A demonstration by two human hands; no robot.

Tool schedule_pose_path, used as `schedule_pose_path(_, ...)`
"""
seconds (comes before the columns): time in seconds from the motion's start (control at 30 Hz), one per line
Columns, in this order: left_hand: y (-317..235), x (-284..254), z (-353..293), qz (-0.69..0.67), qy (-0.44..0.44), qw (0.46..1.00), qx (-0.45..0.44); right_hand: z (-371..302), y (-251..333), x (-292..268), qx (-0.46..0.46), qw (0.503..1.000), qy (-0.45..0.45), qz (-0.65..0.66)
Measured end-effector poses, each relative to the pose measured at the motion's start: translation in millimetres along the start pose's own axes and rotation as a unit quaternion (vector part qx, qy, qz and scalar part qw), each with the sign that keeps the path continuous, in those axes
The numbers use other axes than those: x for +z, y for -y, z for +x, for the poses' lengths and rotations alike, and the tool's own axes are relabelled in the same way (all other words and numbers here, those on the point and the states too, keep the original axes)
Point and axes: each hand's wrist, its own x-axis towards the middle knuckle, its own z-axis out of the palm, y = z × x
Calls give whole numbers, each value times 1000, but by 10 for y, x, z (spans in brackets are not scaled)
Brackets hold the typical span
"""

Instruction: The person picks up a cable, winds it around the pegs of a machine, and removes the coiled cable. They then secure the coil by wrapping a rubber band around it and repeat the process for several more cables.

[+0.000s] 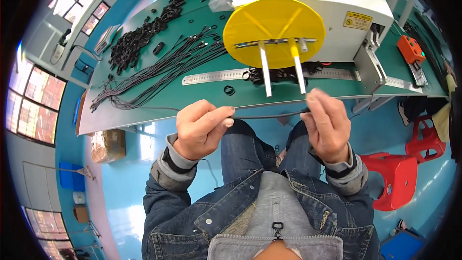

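A thin black cable (269, 116) stretches between my two hands, over my lap at the table's near edge. My left hand (201, 129) pinches it between thumb and forefinger. At the cable's other end, my right hand (328, 127) closes on it, its fingertips slightly blurred. Just beyond my hands stands a white machine (337, 19) with a yellow disc (269, 21) on its front. Two metal rods (265, 70) stick out of the disc toward me, close to my right fingertips. Part of the cable hangs below my left hand.
Straight black cables (163, 67) lie on the green table (168, 101), left of the machine. Behind them is a heap of coiled cables (130, 48). A steel ruler (211, 77) runs under the disc. An orange control box (410, 49) sits right; red stools (392, 178) stand on the floor.
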Motion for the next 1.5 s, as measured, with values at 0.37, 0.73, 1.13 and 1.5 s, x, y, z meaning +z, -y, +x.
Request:
schedule_pose_path(0.37, 283, 737, 604, -103, -45, 983, -143, 25, -556, 441, 129, 988, -62, -59)
schedule_pose_path(0.73, 496, 903, 705, -166, -48, 967, -189, 83, -880, 763, 182, 976, -74, -88)
schedule_pose_path(1.13, 591, 865, 511, -129, -130, 975, -127, -404, -744, 421, 253, 965, -71, 0)
schedule_pose_path(1.5, 399, 629, 471, 27, -95, 994, -44, -899, -426, 299, 349, 932, 48, 81)
